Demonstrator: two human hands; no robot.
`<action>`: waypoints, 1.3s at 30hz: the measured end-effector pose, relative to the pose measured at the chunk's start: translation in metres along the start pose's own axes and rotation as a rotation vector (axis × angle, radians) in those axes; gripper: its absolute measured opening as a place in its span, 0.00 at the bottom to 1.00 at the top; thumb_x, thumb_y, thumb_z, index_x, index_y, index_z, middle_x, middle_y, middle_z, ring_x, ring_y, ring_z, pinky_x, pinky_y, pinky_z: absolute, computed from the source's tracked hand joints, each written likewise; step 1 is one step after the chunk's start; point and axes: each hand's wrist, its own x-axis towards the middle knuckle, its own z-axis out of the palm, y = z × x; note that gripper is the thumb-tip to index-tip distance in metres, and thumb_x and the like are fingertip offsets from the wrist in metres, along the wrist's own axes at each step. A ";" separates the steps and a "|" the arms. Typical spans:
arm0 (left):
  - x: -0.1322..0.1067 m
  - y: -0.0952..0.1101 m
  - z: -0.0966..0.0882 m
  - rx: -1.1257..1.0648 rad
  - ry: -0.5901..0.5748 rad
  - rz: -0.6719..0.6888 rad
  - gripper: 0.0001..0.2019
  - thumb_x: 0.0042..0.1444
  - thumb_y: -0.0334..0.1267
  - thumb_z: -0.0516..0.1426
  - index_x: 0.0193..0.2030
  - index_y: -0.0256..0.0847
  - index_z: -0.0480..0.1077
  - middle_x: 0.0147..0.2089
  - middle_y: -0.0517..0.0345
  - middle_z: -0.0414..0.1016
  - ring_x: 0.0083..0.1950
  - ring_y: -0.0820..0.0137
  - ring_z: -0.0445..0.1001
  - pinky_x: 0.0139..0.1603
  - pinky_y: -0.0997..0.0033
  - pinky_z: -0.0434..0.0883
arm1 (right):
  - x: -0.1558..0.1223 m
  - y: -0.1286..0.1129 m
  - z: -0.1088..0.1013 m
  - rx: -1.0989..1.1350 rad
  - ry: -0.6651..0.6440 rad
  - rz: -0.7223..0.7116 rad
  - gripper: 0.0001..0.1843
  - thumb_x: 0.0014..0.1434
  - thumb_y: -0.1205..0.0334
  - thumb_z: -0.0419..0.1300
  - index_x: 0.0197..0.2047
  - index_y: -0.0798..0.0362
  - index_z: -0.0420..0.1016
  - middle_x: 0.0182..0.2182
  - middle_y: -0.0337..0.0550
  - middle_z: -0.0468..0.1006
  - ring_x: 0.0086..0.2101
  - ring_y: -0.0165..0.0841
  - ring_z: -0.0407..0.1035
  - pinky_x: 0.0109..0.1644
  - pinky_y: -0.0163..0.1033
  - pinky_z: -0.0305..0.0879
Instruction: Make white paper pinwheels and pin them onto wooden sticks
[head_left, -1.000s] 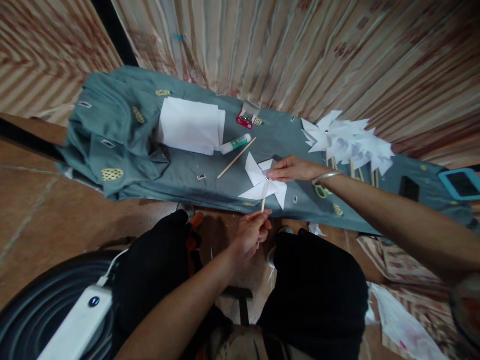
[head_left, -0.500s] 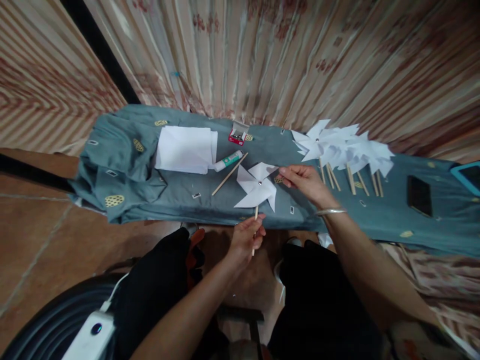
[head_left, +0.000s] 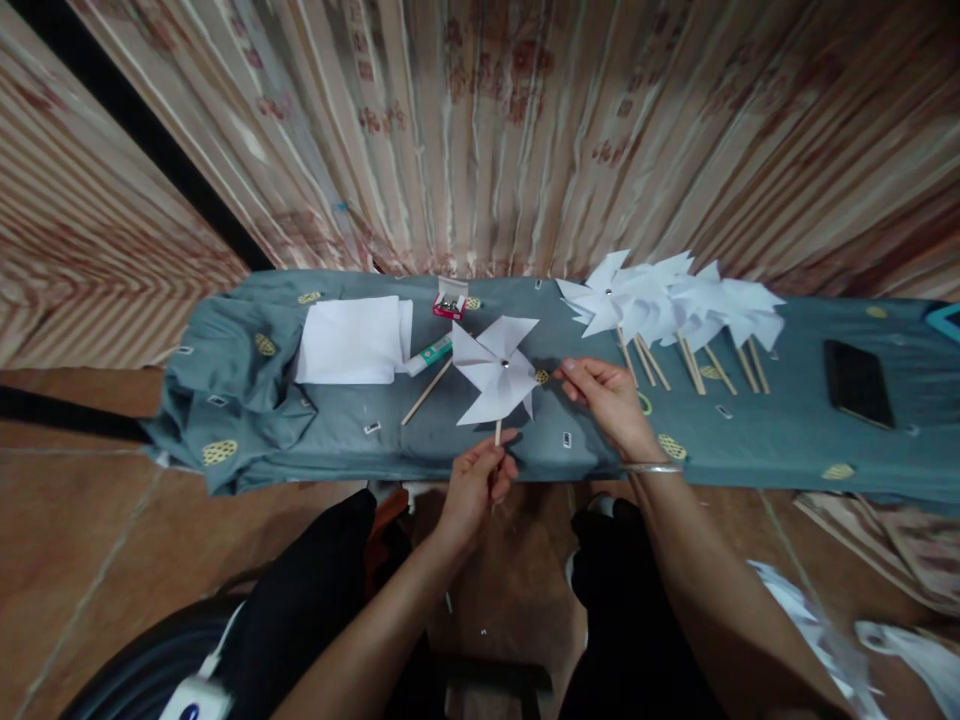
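My left hand (head_left: 474,487) is closed round the wooden stick of a white paper pinwheel (head_left: 495,368), which it holds upright over the front of the bench with the grey-green cloth (head_left: 750,440). My right hand (head_left: 611,400) hovers just to the right of the pinwheel, apart from its blades, its fingertips pinched together; whether anything small is in them I cannot make out. A silver bangle sits on that wrist.
Several finished white pinwheels (head_left: 675,300) on sticks lie at the right back. A stack of white paper (head_left: 349,340), a glue stick (head_left: 429,355), a loose stick (head_left: 426,392), a small red box (head_left: 450,300) and a dark phone (head_left: 857,383) also lie on the cloth. A patterned curtain hangs behind.
My right hand has let go of the pinwheel's centre and drawn back to the right. The left hand has lifted the pinwheel more upright. The view has tilted up.
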 end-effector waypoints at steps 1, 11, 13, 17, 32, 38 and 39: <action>0.001 0.002 0.003 0.004 -0.002 0.004 0.25 0.45 0.43 0.62 0.48 0.28 0.74 0.20 0.64 0.68 0.15 0.83 0.50 0.19 0.75 0.42 | 0.000 -0.002 -0.003 0.005 0.013 0.000 0.24 0.51 0.37 0.64 0.26 0.51 0.78 0.17 0.34 0.67 0.20 0.27 0.55 0.26 0.36 0.48; 0.012 0.034 0.037 0.137 -0.103 0.060 0.26 0.45 0.42 0.60 0.50 0.29 0.74 0.20 0.65 0.68 0.16 0.83 0.48 0.20 0.74 0.43 | 0.006 -0.003 -0.012 0.112 0.246 -0.009 0.21 0.47 0.41 0.66 0.36 0.49 0.79 0.31 0.41 0.81 0.29 0.33 0.69 0.34 0.38 0.64; 0.017 0.036 0.040 0.160 -0.108 0.086 0.26 0.46 0.43 0.59 0.51 0.29 0.74 0.20 0.65 0.68 0.16 0.82 0.48 0.20 0.74 0.43 | 0.007 -0.003 -0.012 0.183 0.226 0.018 0.23 0.48 0.40 0.65 0.39 0.48 0.79 0.34 0.42 0.82 0.33 0.35 0.72 0.37 0.39 0.66; 0.026 0.032 0.041 0.212 -0.106 0.125 0.24 0.46 0.45 0.58 0.48 0.31 0.75 0.20 0.64 0.68 0.16 0.81 0.49 0.20 0.74 0.43 | 0.007 -0.004 -0.013 0.322 0.153 0.081 0.23 0.46 0.39 0.68 0.39 0.47 0.81 0.34 0.41 0.83 0.37 0.37 0.74 0.39 0.40 0.67; 0.039 0.027 0.038 0.294 -0.116 0.217 0.25 0.49 0.50 0.60 0.51 0.36 0.70 0.22 0.66 0.69 0.15 0.81 0.51 0.18 0.75 0.44 | 0.010 -0.003 -0.007 0.423 0.163 0.101 0.21 0.41 0.42 0.72 0.34 0.46 0.82 0.33 0.41 0.83 0.34 0.36 0.74 0.37 0.39 0.68; 0.039 0.028 0.038 0.255 -0.095 0.233 0.20 0.50 0.50 0.61 0.44 0.39 0.66 0.22 0.66 0.71 0.15 0.81 0.53 0.18 0.77 0.45 | 0.008 -0.007 -0.006 0.440 0.155 0.130 0.20 0.37 0.43 0.75 0.30 0.47 0.82 0.27 0.39 0.82 0.30 0.34 0.73 0.34 0.38 0.66; 0.040 0.029 0.038 0.256 -0.097 0.232 0.20 0.49 0.50 0.61 0.42 0.39 0.66 0.22 0.66 0.71 0.15 0.81 0.53 0.18 0.77 0.46 | 0.008 -0.008 -0.006 0.446 0.157 0.138 0.20 0.35 0.43 0.75 0.29 0.47 0.82 0.26 0.39 0.81 0.29 0.34 0.72 0.34 0.38 0.66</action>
